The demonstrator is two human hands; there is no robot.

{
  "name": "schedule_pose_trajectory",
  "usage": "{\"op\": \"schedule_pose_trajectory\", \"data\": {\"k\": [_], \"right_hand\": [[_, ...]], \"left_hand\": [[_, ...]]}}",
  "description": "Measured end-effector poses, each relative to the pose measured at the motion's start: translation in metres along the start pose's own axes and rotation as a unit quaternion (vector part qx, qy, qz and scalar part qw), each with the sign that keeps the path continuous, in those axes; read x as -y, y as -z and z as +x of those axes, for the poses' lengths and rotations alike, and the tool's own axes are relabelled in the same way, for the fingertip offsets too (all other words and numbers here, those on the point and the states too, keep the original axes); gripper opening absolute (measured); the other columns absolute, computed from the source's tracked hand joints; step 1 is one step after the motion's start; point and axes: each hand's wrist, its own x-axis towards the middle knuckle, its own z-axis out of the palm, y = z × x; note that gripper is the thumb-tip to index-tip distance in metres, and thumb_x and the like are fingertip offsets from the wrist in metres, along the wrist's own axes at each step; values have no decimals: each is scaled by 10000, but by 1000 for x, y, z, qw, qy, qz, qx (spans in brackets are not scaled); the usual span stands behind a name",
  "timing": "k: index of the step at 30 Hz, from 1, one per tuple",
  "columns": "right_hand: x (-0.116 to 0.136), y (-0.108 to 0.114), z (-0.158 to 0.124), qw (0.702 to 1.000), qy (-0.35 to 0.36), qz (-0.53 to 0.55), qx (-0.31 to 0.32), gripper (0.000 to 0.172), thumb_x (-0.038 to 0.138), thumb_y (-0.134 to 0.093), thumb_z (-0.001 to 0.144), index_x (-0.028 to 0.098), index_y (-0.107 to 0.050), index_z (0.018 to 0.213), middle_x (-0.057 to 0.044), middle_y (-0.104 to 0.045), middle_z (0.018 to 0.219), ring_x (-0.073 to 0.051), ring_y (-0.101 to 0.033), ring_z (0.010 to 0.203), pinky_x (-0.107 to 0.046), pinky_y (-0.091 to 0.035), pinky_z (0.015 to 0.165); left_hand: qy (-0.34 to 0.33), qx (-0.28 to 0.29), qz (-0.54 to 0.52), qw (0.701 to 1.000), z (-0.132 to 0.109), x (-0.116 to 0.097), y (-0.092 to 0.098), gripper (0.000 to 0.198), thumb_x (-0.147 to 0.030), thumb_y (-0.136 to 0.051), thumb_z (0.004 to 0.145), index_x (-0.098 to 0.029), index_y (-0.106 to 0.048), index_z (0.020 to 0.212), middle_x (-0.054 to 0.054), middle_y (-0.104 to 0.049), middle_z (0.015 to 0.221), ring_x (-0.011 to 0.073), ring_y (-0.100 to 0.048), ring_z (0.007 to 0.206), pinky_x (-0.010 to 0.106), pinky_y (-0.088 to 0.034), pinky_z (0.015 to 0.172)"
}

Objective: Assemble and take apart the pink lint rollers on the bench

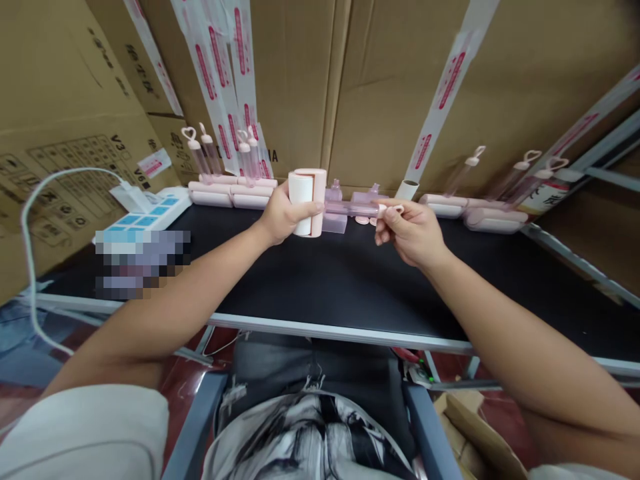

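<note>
My left hand point(284, 215) is wrapped round a pink and white cylindrical holder point(314, 200), raised over the black table point(320, 267). Between my hands a clear pink tube point(353, 209) lies sideways, its left end against the holder's right side. The fingers of my right hand point(410, 230) pinch the light pink cap of that tube, whose loop shows at the fingertips. Whether the tube's left end enters the holder cannot be made out. Behind the tube are translucent pink pieces point(334, 223) and small pink discs point(362, 220).
Pink and white holders with upright capped tubes stand at the back left point(253, 193) and back right point(495, 220). A white roll point(408, 190) leans near my right hand. A power strip point(150, 217) with a cable lies left. Cardboard point(390, 87) rises behind the table.
</note>
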Motion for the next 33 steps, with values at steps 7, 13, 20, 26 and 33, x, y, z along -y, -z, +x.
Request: {"op": "schedule_pose_trajectory", "data": {"k": [7,13,20,26,33], "right_hand": [[-1,22,4,946,140,-271,-112,492,674,-711,980,251,-824,1205,-33,-732,735,-206,-642,569,-390,-562,612],[-15,24,11,855,-101,-480,169,138,291,-709,931,191,-741,842,-21,-702,639,-203,-655,632,-329,-472,695],[-18,34,14,829,-164,-491,209,395,450,-819,917,191,-769,1211,6,-722,689,-196,-658,617,-321,-466,681],[10,30,3,939,39,-333,76,434,608,-794,939,233,-775,1156,-13,-686,792,-193,-599,683,-339,-490,660],[28,-9,-18,902,279,-291,157,339,402,-831,939,282,-766,1249,-98,-732,1154,-255,-677,942,-420,-596,822]], "left_hand": [[35,-73,-32,996,6,-14,3,492,-394,-910,645,-191,-603,972,-7,-693,780,184,-709,641,383,-659,666],[94,45,45,994,3,-17,13,560,-359,-948,563,-171,-638,990,22,-733,838,205,-714,741,397,-641,757],[65,163,175,969,-2,-17,6,633,-445,-963,583,-155,-674,1066,37,-708,938,233,-676,881,423,-590,891],[-61,197,328,922,-11,-23,2,845,-550,-919,693,-205,-587,1389,116,-723,1333,317,-709,1158,455,-568,1034],[-159,243,423,858,-29,-23,-20,738,-546,-808,920,-221,-517,1516,168,-678,1529,374,-704,1363,487,-529,1126]]}}
